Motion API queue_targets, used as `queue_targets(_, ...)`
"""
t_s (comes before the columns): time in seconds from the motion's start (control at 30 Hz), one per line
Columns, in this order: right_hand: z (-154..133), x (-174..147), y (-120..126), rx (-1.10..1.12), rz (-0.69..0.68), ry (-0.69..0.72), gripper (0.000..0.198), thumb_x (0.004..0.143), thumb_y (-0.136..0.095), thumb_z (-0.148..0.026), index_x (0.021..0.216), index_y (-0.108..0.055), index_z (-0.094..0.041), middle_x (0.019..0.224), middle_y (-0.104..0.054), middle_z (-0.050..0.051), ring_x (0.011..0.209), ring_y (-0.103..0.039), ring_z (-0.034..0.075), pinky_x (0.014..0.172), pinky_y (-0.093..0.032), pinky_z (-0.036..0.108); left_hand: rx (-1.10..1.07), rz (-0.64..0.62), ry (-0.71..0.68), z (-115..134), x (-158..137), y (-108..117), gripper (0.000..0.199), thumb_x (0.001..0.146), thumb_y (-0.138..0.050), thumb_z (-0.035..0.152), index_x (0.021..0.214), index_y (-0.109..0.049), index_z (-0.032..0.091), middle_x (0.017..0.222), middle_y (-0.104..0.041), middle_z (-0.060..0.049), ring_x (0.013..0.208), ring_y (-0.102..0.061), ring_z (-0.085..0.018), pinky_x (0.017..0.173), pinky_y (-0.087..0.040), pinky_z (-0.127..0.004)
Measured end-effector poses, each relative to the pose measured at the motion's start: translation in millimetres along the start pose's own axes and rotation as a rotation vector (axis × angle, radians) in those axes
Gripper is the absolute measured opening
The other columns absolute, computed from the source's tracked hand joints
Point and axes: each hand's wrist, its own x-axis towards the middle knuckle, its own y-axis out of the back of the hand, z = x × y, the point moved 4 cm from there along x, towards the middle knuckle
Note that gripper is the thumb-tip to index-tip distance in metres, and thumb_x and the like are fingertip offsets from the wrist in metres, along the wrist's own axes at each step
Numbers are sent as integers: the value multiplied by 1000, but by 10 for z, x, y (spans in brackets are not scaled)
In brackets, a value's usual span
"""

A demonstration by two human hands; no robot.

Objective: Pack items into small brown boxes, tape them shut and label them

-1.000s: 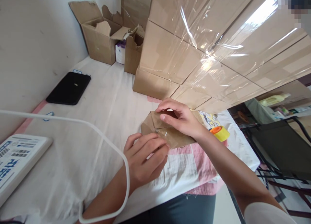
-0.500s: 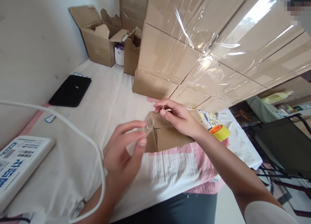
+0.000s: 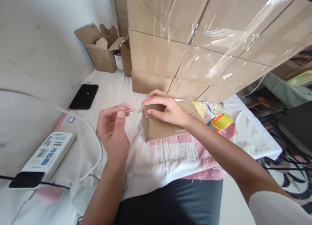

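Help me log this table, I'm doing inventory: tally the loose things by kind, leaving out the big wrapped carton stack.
Small closed cardboard box, right hand on it: 1
Open cardboard boxes: 2
Tape rolls: 1
Black pouches: 1
White devices: 1
Total: 6

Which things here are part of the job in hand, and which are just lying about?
In use: small cardboard box under the right hand; clear tape strip pinched by the left hand.
Lying about: tape roll, black pouch, open cartons, wrapped carton stack.
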Motion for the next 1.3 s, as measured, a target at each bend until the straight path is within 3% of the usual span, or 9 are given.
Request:
queue_targets(0.2, -9, -11, 8, -70, 66, 53, 10, 99, -65, -28, 99, -74, -23, 103, -61, 5, 102, -61, 20, 100, -52, 42, 5, -89, -66, 117, -25, -119, 6, 98, -69, 30, 100, -68, 24, 103, -77, -1, 93, -76, -18, 82, -58, -36)
queue_targets(0.37, 32, 2, 50, -165, 143, -8, 13, 102, -60, -30, 97, -71, -25, 87, -58, 2, 84, -56, 18, 83, -52, 35, 204, -186, -252, 220, -97, -136, 5, 97, -70, 33, 99, -69, 28, 107, -77, -2, 105, -74, -22, 88, -59, -42)
queue_targets(0.6, -30, 18, 16, -262, 68, 12, 18, 102, -58, -23, 92, -73, -24, 86, -66, 2, 86, -58, 19, 86, -47, 35, 412, -330, -386, 181, -309, -85, 4, 96, -70, 28, 100, -73, 28, 103, -79, -3, 108, -69, -22, 99, -56, -48)
queue_targets(0.77, -24, 16, -14, -275, 15, -28, 18, 98, -60, -18, 86, -72, -22, 93, -69, 4, 93, -59, 21, 82, -46, 35, 456, -312, -406, 59, -444, -52, 9, 94, -73, 23, 102, -74, 28, 111, -80, -4, 111, -65, -23, 96, -55, -47)
queue_targets(0.87, 4, -5, -40, -258, 10, -36, 24, 98, -54, -12, 80, -67, -21, 90, -65, 4, 83, -57, 18, 74, -43, 33, 526, -313, -424, -9, -494, -86, 10, 94, -73, 22, 101, -75, 28, 111, -81, -5, 109, -62, -24, 90, -54, -45)
queue_targets(1.0, 45, -17, -36, -216, 53, -83, 25, 97, -51, -9, 78, -63, -19, 86, -58, 2, 70, -50, 14, 66, -36, 32, 610, -232, -544, -21, -463, -130, 8, 94, -71, 21, 98, -74, 28, 103, -82, -4, 97, -61, -23, 79, -46, -42)
queue_targets(1.13, 16, 11, -29, -239, -23, -97, 22, 100, -53, -13, 83, -66, -17, 90, -58, 3, 73, -52, 15, 69, -37, 31, 568, -141, -697, -29, -421, -117, 7, 97, -67, 20, 99, -70, 25, 95, -82, -2, 81, -65, -19, 78, -42, -41)
queue_targets(1.3, -66, -5, -3, -281, -105, -110, 29, 103, -45, -15, 92, -71, -18, 97, -60, 6, 81, -54, 18, 73, -40, 32, 593, -181, -824, -81, -461, -91, 4, 97, -65, 19, 99, -68, 21, 94, -82, -5, 75, -65, -17, 72, -42, -38)
